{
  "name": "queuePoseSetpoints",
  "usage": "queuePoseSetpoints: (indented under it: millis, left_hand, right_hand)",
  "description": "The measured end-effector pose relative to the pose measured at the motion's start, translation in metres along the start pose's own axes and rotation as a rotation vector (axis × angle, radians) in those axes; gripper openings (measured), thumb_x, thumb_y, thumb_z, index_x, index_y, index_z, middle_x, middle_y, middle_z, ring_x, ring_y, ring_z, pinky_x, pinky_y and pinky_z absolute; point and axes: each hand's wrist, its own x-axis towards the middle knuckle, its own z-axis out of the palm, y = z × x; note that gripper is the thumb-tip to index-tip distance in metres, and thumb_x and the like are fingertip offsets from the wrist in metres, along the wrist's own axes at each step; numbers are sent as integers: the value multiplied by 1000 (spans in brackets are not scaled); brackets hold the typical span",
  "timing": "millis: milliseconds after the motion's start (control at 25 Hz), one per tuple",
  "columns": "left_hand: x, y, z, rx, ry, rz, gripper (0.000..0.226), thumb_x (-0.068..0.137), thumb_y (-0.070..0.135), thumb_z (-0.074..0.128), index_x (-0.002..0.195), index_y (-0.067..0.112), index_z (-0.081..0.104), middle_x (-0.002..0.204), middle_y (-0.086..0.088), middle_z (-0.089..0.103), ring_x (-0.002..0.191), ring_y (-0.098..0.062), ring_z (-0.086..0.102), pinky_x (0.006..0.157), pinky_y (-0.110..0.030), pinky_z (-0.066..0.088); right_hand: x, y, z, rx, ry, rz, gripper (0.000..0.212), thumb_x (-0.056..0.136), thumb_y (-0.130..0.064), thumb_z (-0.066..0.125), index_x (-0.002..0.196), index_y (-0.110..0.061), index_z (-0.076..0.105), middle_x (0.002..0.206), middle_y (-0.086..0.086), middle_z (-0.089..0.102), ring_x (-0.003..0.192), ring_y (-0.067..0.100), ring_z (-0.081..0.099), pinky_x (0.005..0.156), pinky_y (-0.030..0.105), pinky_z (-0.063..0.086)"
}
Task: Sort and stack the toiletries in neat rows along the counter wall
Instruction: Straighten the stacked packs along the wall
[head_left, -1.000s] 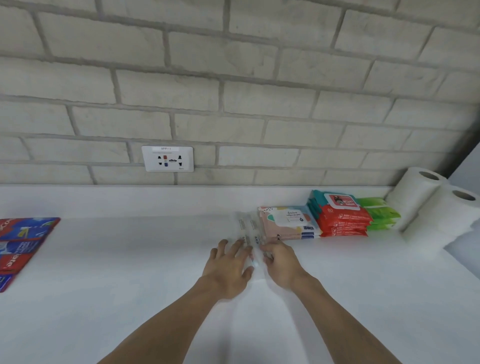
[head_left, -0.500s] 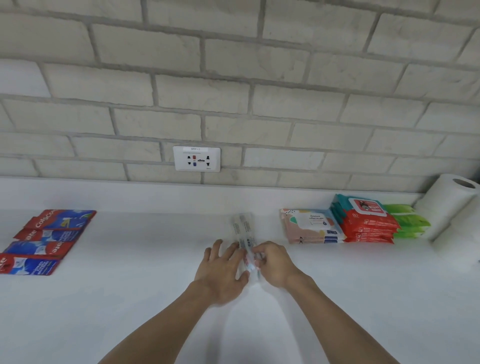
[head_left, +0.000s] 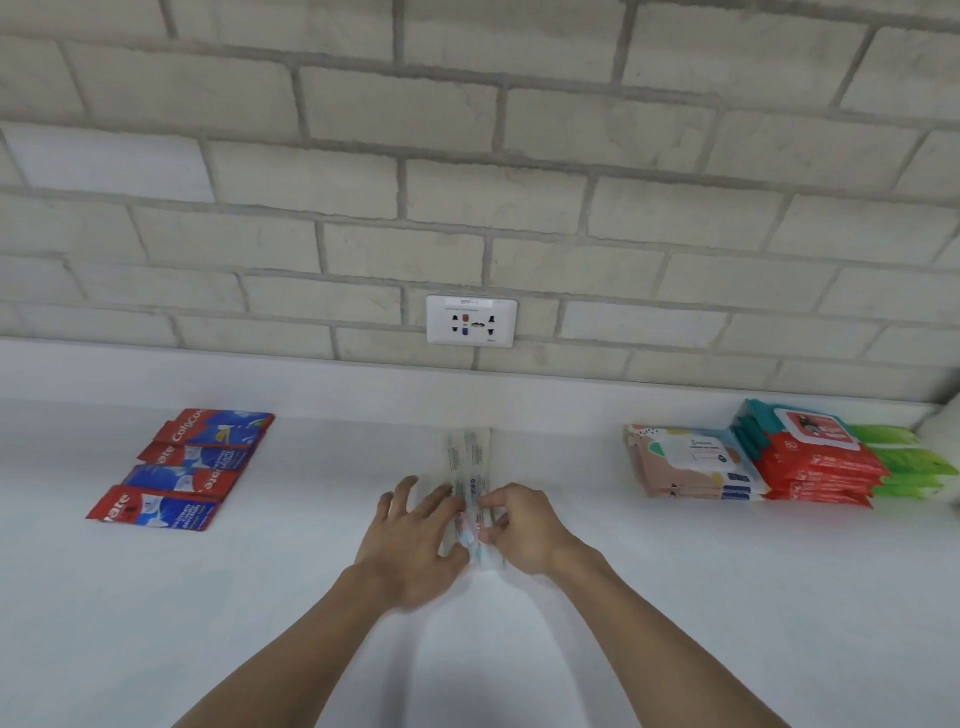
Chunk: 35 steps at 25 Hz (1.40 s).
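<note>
Along the brick wall (head_left: 467, 182) wipe packs (head_left: 810, 467) sit stacked; we square toothbrush packs (head_left: 470, 460), left hand (head_left: 410, 545) flat, right hand (head_left: 524, 530) pinching, toothpaste boxes (head_left: 182, 467) yet unsorted.

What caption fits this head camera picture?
Tidying time: left hand and right hand square up slim clear packs on the white counter, between toothpaste boxes and wipe packs.

Both hands at mid counter (head_left: 311, 597) on two clear toothbrush packs (head_left: 470, 457) lying side by side, pointing at the brick wall (head_left: 467, 156). L hand (head_left: 415, 540) has its fingers spread and touches the packs' left edge; R hand (head_left: 524, 530) pinches them w/ curled fingers. Toothpaste boxes (head_left: 182, 467) sit far left. Far right are wipes: pastel stack (head_left: 691, 462), red stack (head_left: 815, 462), green stack (head_left: 909, 462). Socket (head_left: 471, 321) on the wall above.
</note>
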Motion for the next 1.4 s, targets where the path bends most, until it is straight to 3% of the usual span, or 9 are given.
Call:
queuePoseSetpoints:
  millis: [280,480,600,800,1040,1280,1400]
  left_hand:
    - [-20,-65,-11,-10,10,-58,52,90,48,31,140,35,29,157,13,20,144,-29,5,118,-41,13]
    - [-30,-107,-18,-15,1,-87,53,91,47,30,142,36,28,158,14,18,145,-28,4,119,-41,12]
    - [-34,-129,-22,-9,-12,-90,52,90,47,32,142,36,28,158,14,19,145,-28,5,118,-42,13]
    - [-32,-158,-34,36,-59,-103,57,89,51,33,144,37,25,158,14,19,146,-28,3,119,-47,11]
    - [-29,-162,-33,27,-56,-71,56,88,50,33,142,37,26,158,13,19,145,-28,8,118,-46,14]
    - [-33,-161,-32,12,-30,-60,55,90,47,32,143,35,26,158,12,19,144,-26,10,117,-44,17]
    - [-35,-161,-35,-15,-33,-67,53,91,46,30,142,34,26,158,10,18,143,-25,11,117,-43,17]
  right_hand:
    - [18,-51,38,12,-49,-59,38,88,-6,69,125,-4,62,112,8,63,84,13,54,89,18,47]
    - [32,-81,67,-23,-56,-88,20,87,-9,69,105,0,68,90,6,59,71,14,50,81,29,51]
    - [41,-94,79,-30,-55,-95,19,88,-9,67,104,1,68,103,12,65,76,16,52,85,32,52]
    - [48,-110,88,-6,-70,-79,37,89,-10,67,125,-3,61,126,11,58,88,16,51,96,27,46]
    - [54,-112,94,32,-117,-20,54,90,-13,67,141,-12,49,144,3,49,126,21,52,108,26,39]
    - [54,-114,99,108,-118,38,55,89,-13,68,141,-14,50,146,0,47,129,19,49,111,27,37]
    - [48,-114,97,128,-97,51,51,91,-15,65,140,-18,50,143,-1,47,114,17,53,109,26,39]
